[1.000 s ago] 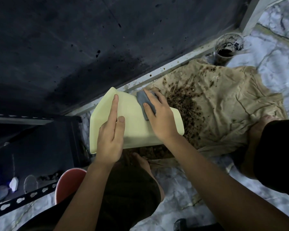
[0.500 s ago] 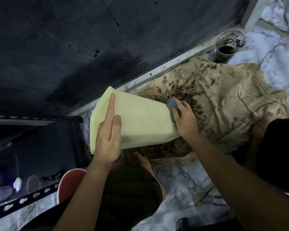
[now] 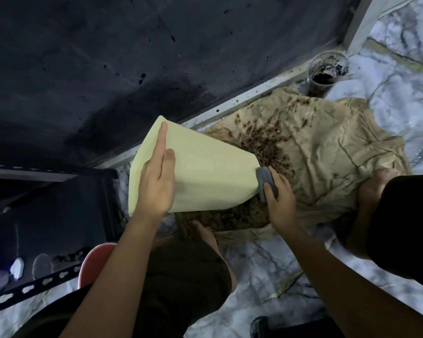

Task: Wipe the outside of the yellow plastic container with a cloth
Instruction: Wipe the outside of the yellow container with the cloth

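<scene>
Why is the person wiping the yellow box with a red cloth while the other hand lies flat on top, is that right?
Almost. The cloth is grey, not red, as the head view shows. The right hand presses it against the end of the yellow box, and the left hand does lie flat on top.

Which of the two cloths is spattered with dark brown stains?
The large crumpled tan cloth spread on the floor, not the small grey cloth that the right hand presses against the narrow end of the yellow plastic container; that one looks plain.
</scene>
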